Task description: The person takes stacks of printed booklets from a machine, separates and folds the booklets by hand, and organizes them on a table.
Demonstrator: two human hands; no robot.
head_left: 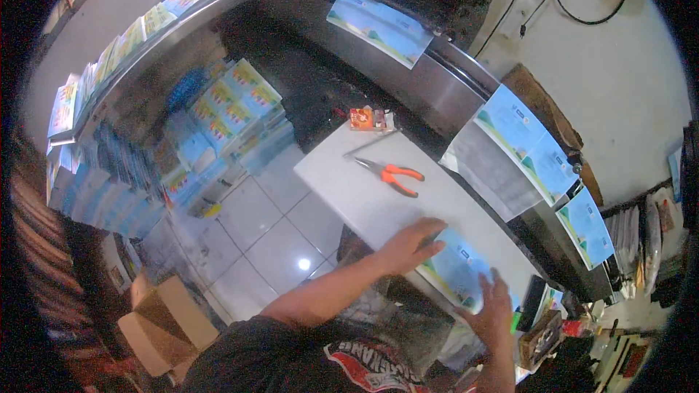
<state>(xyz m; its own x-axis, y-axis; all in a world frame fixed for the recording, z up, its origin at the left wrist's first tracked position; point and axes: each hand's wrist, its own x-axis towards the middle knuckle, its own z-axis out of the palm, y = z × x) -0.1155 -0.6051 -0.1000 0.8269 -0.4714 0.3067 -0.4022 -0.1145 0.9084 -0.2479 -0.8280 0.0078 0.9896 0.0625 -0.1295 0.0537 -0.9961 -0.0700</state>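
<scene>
A blue and green printed paper cover [460, 266] lies on the white tabletop [349, 167] between my two hands. My left hand [413, 246] is at the far left end of the cover, fingers stretched out and thumb apart. At its near right end is my right hand [489, 311], with fingers spread and the thumb by the lower edge. Both hands seem to touch the cover without closing round it. Whether it is one sheet or several cannot be made out. Farther along the table lie orange-handled pliers [391, 175] and a thin metal rod [371, 144].
An orange packet [361, 118] sits at the table's far corner. Similar printed sheets [528, 142] hang over a metal machine rail beyond. Stacked booklets [233, 105] stand left on the tiled floor [273, 247], near an open cardboard box [169, 320]. A wooden box [540, 340] is at right.
</scene>
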